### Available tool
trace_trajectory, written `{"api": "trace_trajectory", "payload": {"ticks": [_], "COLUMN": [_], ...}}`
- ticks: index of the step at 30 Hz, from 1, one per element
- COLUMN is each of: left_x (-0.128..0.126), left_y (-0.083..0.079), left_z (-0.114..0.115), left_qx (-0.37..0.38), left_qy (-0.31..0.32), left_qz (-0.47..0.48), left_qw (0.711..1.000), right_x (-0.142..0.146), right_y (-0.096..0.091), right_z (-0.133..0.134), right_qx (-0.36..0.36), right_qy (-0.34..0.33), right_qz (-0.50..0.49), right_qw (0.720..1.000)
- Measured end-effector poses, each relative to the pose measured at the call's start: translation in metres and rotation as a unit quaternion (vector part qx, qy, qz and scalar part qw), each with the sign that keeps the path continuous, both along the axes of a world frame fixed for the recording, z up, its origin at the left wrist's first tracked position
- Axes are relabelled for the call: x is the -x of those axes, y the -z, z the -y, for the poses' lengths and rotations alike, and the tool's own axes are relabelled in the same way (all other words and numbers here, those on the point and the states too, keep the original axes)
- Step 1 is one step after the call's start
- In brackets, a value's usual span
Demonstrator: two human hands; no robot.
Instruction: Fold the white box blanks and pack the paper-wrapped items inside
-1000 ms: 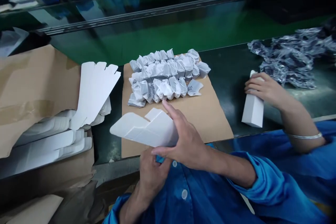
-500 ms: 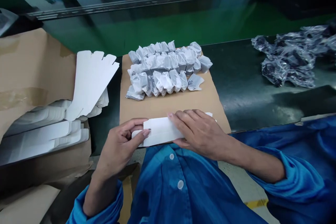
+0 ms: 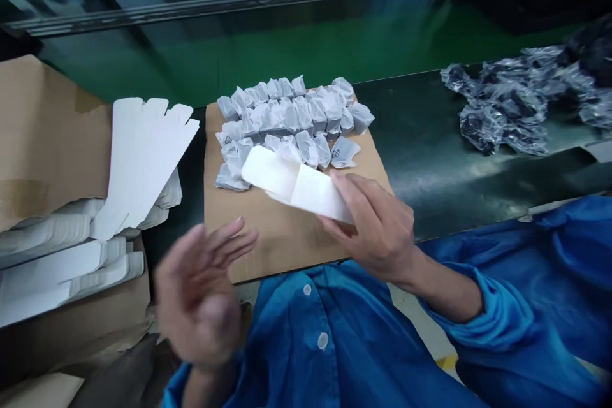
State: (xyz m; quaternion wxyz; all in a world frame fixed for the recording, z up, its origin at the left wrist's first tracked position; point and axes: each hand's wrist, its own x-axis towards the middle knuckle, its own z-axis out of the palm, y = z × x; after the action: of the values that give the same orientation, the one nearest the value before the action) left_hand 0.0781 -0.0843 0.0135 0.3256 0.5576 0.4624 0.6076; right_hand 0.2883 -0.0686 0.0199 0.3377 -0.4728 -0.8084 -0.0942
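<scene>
My right hand (image 3: 377, 229) grips one end of a long white carton (image 3: 296, 185) and holds it tilted above a brown cardboard sheet (image 3: 282, 236). The carton's far end points left toward several small white wrapped packets (image 3: 291, 118) lined up in rows on that sheet. My left hand (image 3: 201, 293) is off the carton, held up near my chest with its fingers spread and its palm turned to me, blurred by motion. It holds nothing.
Flat white carton blanks (image 3: 138, 166) lie stacked in an open brown box (image 3: 43, 134) at the left. A heap of dark items in clear plastic bags (image 3: 521, 102) lies at the right on the dark belt (image 3: 454, 153). A green surface runs behind.
My left hand has let go of the carton and drawn back toward me, open. My right hand has lifted the carton off the sheet's near edge and swung it up and left.
</scene>
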Motion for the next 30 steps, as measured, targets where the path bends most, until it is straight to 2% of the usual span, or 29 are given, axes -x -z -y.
{"api": "trace_trajectory", "payload": {"ticks": [1,3,5,7,10,12,14,16,17,19,21,23,24,26,28,30], "left_x": [-0.012,-0.032,-0.039,-0.035,-0.020,-0.014,-0.010,-0.008,-0.007,-0.008,-0.010,-0.014,-0.016,-0.021,-0.025,-0.027], "left_y": [0.003,0.009,0.013,0.013,0.011,0.010,0.011,0.012,0.013,0.012,0.010,0.010,0.011,0.016,0.021,0.026], "left_z": [0.004,0.008,0.006,0.001,-0.005,-0.007,-0.007,-0.007,-0.007,-0.007,-0.009,-0.011,-0.011,-0.012,-0.010,-0.008], "left_qx": [-0.005,0.022,0.056,0.079,0.053,0.018,0.025,0.074,0.101,0.143,0.153,0.139,0.123,0.070,0.020,0.002], "left_qy": [0.013,0.008,-0.039,-0.061,-0.028,0.001,0.041,0.085,0.099,0.122,0.134,0.130,0.117,0.071,0.033,0.025], "left_qz": [-0.006,-0.025,-0.056,-0.115,-0.201,-0.218,-0.214,-0.202,-0.195,-0.196,-0.213,-0.238,-0.250,-0.256,-0.231,-0.202], "left_qw": [1.000,0.999,0.996,0.988,0.978,0.976,0.976,0.973,0.971,0.962,0.956,0.952,0.953,0.962,0.972,0.979], "right_x": [0.006,0.016,0.021,0.019,0.011,0.007,0.004,0.001,0.000,0.000,0.003,0.008,0.010,0.014,0.017,0.017], "right_y": [0.001,0.000,-0.005,-0.012,-0.017,-0.016,-0.015,-0.016,-0.017,-0.019,-0.018,-0.015,-0.014,-0.011,-0.009,-0.008], "right_z": [0.003,0.012,0.017,0.016,0.000,-0.012,-0.022,-0.032,-0.036,-0.045,-0.052,-0.054,-0.053,-0.049,-0.044,-0.039], "right_qx": [0.000,0.030,0.127,0.212,0.240,0.252,0.281,0.308,0.322,0.375,0.456,0.512,0.521,0.518,0.514,0.501], "right_qy": [-0.007,-0.068,-0.156,-0.182,-0.201,-0.253,-0.298,-0.261,-0.222,-0.157,-0.173,-0.221,-0.234,-0.235,-0.218,-0.204], "right_qz": [-0.006,-0.005,-0.024,-0.106,-0.219,-0.222,-0.232,-0.320,-0.384,-0.484,-0.510,-0.497,-0.493,-0.496,-0.492,-0.483], "right_qw": [1.000,0.997,0.979,0.954,0.924,0.907,0.882,0.857,0.836,0.775,0.709,0.665,0.656,0.656,0.668,0.689]}}
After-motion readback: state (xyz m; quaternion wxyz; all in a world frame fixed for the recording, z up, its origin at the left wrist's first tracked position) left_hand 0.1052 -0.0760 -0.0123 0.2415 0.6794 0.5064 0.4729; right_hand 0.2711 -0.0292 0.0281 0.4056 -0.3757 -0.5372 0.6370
